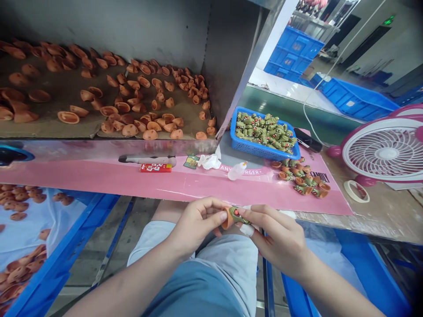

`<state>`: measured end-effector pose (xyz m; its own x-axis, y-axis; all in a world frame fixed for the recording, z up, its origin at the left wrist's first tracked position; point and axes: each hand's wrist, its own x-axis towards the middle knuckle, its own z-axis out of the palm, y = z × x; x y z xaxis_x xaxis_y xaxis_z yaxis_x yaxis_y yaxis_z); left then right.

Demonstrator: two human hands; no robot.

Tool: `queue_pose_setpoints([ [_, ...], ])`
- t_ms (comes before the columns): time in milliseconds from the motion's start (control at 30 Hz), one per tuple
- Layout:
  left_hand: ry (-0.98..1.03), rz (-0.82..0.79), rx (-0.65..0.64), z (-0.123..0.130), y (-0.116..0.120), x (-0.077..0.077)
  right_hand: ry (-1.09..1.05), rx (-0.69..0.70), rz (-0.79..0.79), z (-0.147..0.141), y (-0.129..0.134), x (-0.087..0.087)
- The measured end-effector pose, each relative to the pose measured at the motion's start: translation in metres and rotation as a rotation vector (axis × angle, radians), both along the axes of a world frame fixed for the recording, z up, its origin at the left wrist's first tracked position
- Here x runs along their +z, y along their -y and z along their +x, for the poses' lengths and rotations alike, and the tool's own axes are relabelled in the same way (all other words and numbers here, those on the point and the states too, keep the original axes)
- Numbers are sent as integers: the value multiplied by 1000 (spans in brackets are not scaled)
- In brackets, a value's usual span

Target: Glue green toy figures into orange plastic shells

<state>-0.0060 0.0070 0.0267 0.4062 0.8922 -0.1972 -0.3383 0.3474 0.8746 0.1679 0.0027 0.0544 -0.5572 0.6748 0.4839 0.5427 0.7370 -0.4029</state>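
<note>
Above my lap, at the front edge of the pink mat, both hands meet on one small figurine with an orange hollow part and a green part with a red spot. My left hand pinches the orange part between thumb and fingers. The fingers of my right hand press on the green end, and a white wrap covers one fingertip. Just beyond the hands a small translucent squeeze bottle lies beside a crumpled white tissue. Similar joined green-and-orange figurines stand to the right.
A blue basket holds many green pieces. Orange hollow pieces lie on a cardboard-lined shelf at left, more in a blue crate below. A fan, tape roll, red packet and dark-handled tool sit around.
</note>
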Motion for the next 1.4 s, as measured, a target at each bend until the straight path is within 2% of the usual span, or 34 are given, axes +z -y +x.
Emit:
queue_pose_setpoints([
  [433, -3, 17, -2, 0, 1, -3, 3, 10, -34, 3, 1, -8],
  [967, -83, 21, -7, 0, 3, 1, -21, -24, -33, -2, 5, -3],
  [1400, -88, -35, -30, -3, -1, -8, 30, -38, -30, -2, -2, -14],
])
